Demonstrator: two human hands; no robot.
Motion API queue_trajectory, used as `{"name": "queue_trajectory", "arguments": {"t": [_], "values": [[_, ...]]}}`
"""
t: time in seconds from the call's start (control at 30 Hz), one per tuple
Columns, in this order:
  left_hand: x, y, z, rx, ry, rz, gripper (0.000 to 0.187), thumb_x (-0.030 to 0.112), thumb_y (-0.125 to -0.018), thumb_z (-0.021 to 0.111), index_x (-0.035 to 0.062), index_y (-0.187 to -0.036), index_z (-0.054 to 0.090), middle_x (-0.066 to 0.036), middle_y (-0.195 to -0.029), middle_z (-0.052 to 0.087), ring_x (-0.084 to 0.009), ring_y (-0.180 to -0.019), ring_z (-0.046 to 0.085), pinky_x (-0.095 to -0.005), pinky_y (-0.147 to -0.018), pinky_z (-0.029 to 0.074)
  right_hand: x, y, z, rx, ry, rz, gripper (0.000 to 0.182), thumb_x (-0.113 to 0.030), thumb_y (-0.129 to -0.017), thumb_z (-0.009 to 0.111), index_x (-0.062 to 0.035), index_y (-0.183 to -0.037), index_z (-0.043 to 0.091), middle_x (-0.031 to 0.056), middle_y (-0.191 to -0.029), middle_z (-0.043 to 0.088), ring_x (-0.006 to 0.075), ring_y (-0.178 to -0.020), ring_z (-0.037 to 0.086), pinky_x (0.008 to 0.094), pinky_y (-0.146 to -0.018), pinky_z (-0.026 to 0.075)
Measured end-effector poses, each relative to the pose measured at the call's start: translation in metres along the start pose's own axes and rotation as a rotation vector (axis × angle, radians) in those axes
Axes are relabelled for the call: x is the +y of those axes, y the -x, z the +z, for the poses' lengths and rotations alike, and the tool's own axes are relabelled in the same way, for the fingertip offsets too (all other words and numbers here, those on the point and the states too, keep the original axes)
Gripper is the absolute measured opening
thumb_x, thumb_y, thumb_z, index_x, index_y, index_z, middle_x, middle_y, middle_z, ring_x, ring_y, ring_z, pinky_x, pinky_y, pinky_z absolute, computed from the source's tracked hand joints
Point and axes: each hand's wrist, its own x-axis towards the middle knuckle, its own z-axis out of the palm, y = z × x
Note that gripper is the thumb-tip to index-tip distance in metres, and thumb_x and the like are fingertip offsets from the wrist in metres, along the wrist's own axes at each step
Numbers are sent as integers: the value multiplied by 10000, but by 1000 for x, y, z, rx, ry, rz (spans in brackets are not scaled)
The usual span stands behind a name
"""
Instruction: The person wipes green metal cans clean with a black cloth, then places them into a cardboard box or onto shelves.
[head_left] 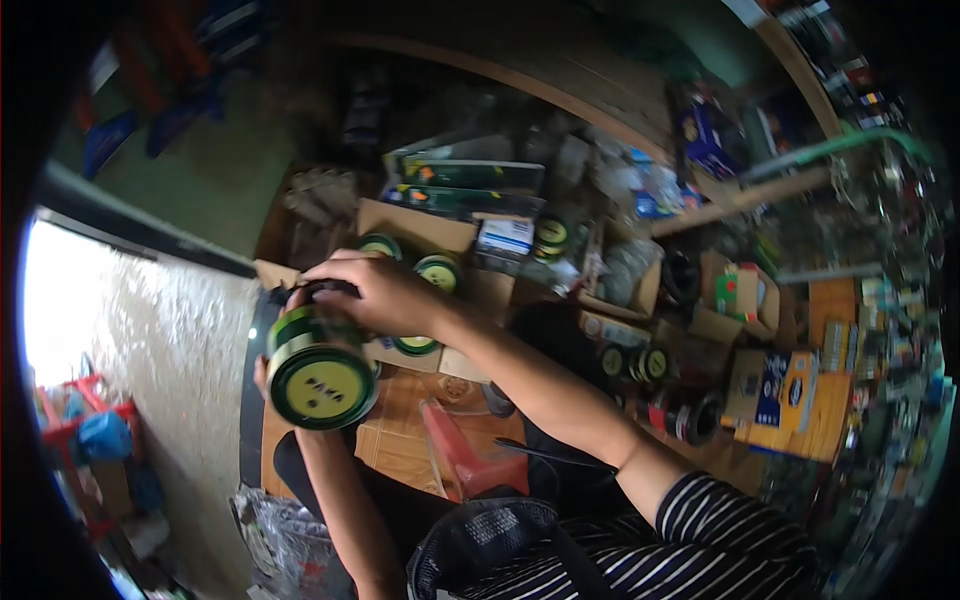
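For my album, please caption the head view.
Left hand holds a yellow-ended round green can, right hand at its far end, near a brown cardboard box of similar cans.

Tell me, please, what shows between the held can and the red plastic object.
In the head view, brown patterned floor shows between the can and the red plastic object.

Brown tiled floor (395, 435) lies below the right hand (385, 290); an open cardboard box (415, 222) holding green tins (438, 277) sits on it beside that hand, a red plastic stool (468, 458) nearer the body
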Motion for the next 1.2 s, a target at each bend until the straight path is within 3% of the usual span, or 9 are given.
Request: {"name": "queue_trajectory", "arguments": {"t": [0.07,0.2,0.33,0.7,0.87,0.97,1.07,1.1,1.2], "values": [[3,-1,-7,72,-161,2,962,681,-945,392,16,-1620,226,-213,-1588,397,-380,-1424,459,-516,-1155,433,-3,0,-5,49,-51,9,278,-187,-1036,597,-8,-1215,714,154,-1103,688,313,-1021,680,403,-937,527],[3,11,-7,259,-325,21,774,597,-1017,323,27,-1532,419,-149,-1523,499,-306,-1367,526,-473,-1140,447,-26,18,-16,-152,26,-48,1111,-707,-799,751,19,-1554,376,250,-1481,410,343,-1333,494,418,-1129,443],[-8,17,17,401,-463,-42,696,552,-1025,436,70,-1526,411,-168,-1540,462,-321,-1386,505,-505,-1141,442,-33,57,1,-64,131,-40,1310,-442,-624,938,-8,-1617,203,235,-1471,381,385,-1341,478,452,-1153,430],[-94,-8,137,96,-724,-190,613,510,-1062,439,84,-1501,437,-150,-1421,515,-298,-1313,551,-500,-1051,508,-4,176,-146,412,-217,264,991,-406,-760,816,-10,-1527,328,221,-1392,480,332,-1291,518,439,-1081,448],[-83,1,62,299,-1349,75,511,-52,-841,783,-72,-1300,560,-122,-1424,434,-250,-1194,575,-300,-968,560,140,281,-221,1010,153,731,977,-478,-839,776,3,-1557,320,292,-1460,453,389,-1226,591,431,-997,512],[-56,10,33,619,-539,-194,449,-17,-922,714,-66,-1344,567,-151,-1391,487,-244,-1150,599,-312,-952,572,196,303,-246,928,550,978,1089,-551,-782,795,0,-1582,303,332,-1500,425,463,-1374,455,526,-1141,388],[-26,4,-23,447,-1244,-86,423,69,-1065,511,-58,-1454,404,-204,-1361,541,-390,-1219,650,-447,-966,579,241,302,-266,1054,178,1090,1031,-564,-774,782,-15,-1546,375,279,-1402,525,405,-1265,563,491,-1004,505],[-20,-7,-21,691,-597,-45,415,100,-1075,493,-58,-1446,393,-207,-1342,557,-404,-1266,627,-453,-979,567,249,295,-271,1137,-2,1115,998,-565,-777,775,-22,-1528,406,252,-1351,575,374,-1202,626,470,-927,574],[-7,-12,-41,611,-699,-47,411,164,-1058,514,-29,-1413,438,-205,-1379,564,-369,-1250,642,-455,-997,543,259,277,-270,1040,-153,1149,838,-614,-861,680,-99,-1477,441,146,-1393,568,320,-1209,617,525,-940,554]]}}
